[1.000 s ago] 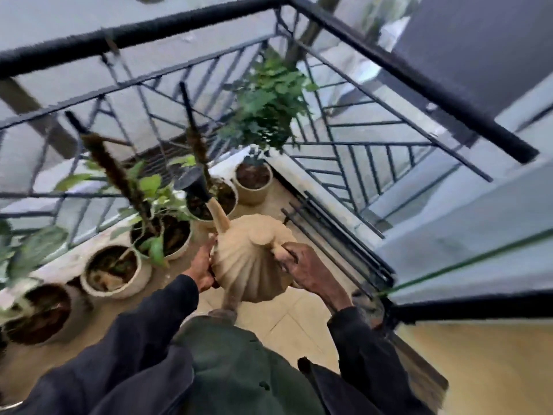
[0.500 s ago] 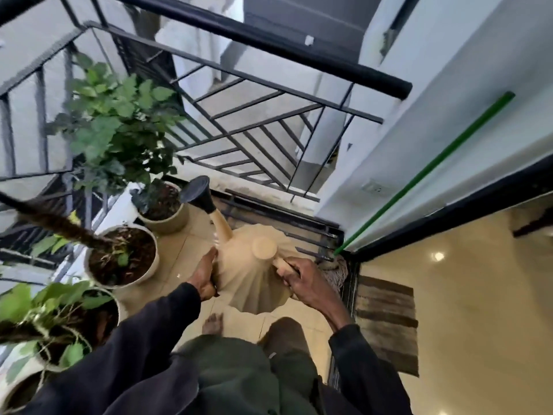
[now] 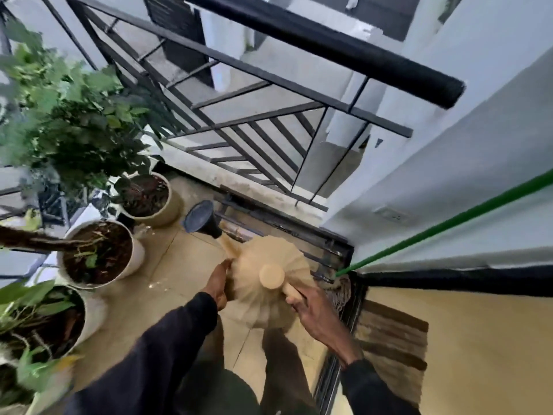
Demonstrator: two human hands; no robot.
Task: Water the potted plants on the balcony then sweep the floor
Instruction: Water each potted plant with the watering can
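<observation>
Watering can (image 3: 266, 283) held low over floor (image 3: 167, 265), near centre, about level, probably to keep water in. Right hand (image 3: 317, 310) fingers wrapped round rear handle (image 3: 290, 290); left hand (image 3: 220, 283) pressed flat against side, likely sharing weight. Spout (image 3: 200, 218) aimed toward far-left pot (image 3: 149, 199). Green broom (image 3: 449, 226) propped right.

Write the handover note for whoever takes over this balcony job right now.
Hands: left hand rests against the side of the watering can; right hand grips its handle.
Can is held over the floor, rose beside the far pot, not over it; no water pouring.
The middle pot and near pot stand by the railing; watered or not, cannot tell.
Left: sweeping; green-handled broom leans untouched in the corner.
</observation>
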